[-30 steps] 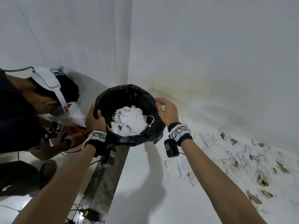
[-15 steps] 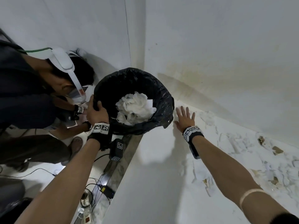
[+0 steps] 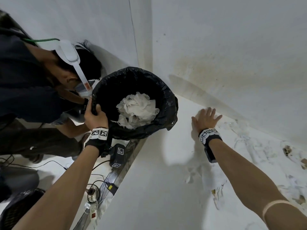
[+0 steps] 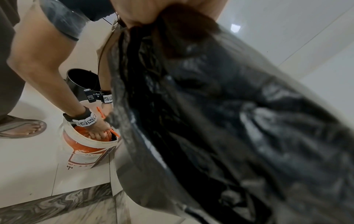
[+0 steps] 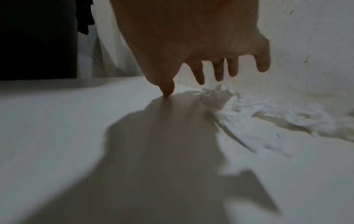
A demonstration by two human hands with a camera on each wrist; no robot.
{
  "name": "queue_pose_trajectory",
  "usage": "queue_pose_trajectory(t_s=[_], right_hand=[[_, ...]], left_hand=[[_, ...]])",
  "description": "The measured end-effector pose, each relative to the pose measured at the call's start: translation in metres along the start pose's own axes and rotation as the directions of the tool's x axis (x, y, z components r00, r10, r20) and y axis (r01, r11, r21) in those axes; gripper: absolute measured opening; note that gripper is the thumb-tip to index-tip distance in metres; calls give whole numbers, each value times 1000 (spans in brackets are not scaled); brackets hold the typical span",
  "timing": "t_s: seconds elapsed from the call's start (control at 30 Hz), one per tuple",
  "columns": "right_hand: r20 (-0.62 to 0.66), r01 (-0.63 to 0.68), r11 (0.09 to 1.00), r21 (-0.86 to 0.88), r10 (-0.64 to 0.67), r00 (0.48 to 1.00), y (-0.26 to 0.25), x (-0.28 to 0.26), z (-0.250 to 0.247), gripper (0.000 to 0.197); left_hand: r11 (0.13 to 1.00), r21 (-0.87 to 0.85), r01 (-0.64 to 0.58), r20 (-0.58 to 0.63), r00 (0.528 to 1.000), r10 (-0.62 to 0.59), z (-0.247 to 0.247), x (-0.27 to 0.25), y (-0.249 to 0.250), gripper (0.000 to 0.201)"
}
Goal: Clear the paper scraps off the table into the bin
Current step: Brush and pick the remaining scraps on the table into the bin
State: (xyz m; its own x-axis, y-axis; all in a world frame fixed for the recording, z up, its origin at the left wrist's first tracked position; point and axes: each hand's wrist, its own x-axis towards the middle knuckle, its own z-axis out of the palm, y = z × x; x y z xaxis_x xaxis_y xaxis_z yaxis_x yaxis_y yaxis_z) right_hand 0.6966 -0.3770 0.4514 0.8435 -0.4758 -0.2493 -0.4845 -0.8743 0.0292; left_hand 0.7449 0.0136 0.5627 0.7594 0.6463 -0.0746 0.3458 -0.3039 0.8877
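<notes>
We hold the bin (image 3: 167, 103) w/ our left hand (image 3: 94, 116), fingers curled over its near rim and gripping the black liner (image 4: 220, 121), the bin tipped toward us beside the table (image 3: 149, 188) edge, its far lip just over the corner. Inside sits a wad of crumpled white paper (image 3: 137, 108). Our right hand (image 3: 206, 119) is spread flat, fingers straight and apart, holding nothing; it lies low on the tabletop near the wall, thumb (image 5: 166, 89) tip touching the surface in the right wrist view. Just beyond the fingertips is a small heap of white paper scraps (image 5: 249, 109), w/ more scraps, white and some brown, scattered along the table to the right (image 3: 249, 146). Whether the fingers actually touch the heap we can't tell. On the left a second person (image 3: 25, 88) bends down next to the bin, both hands in an orange-and-white bucket (image 4: 88, 145) on the floor. Cables and a power strip (image 3: 92, 211) lie on the floor below the table edge.
</notes>
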Motion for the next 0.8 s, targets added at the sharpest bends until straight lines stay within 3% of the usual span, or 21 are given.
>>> queue_pose_trajectory(t_s=[0.1, 0.27, 0.37, 0.43, 0.63, 0.73, 0.8], right_hand=[[-14, 116, 993, 15, -116, 993, -10, 4, -7, 61], [174, -4, 996, -86, 19, 985, 33, -5, -9, 79], [302, -130, 986, 103, 94, 949, 66, -24, -7, 89], [353, -158, 958, 239, 66, 933, 72, -46, -4, 94], [381, -12, 954, 300, -108, 918, 56, -117, 9, 111], [391, 102, 951, 292, -216, 895, 55, -148, 25, 108], [356, 178, 957, 227, -252, 900, 57, -168, 34, 98]], left_hand=[[1000, -21, -20, 0, 1000, 20, 0, -4, 3, 37], [997, -42, -57, 13, 998, 58, -6, -10, 19, 38], [997, -34, -66, 17, 998, 67, -7, -21, 30, 38], [994, -24, -103, 35, 994, 104, -6, -31, 37, 39], [990, 53, -127, 114, 986, 121, -5, -58, 49, 41], [979, 133, -154, 146, 980, 134, -6, -77, 51, 39], [983, 72, -171, 184, 971, 155, -6, -82, 48, 40]])
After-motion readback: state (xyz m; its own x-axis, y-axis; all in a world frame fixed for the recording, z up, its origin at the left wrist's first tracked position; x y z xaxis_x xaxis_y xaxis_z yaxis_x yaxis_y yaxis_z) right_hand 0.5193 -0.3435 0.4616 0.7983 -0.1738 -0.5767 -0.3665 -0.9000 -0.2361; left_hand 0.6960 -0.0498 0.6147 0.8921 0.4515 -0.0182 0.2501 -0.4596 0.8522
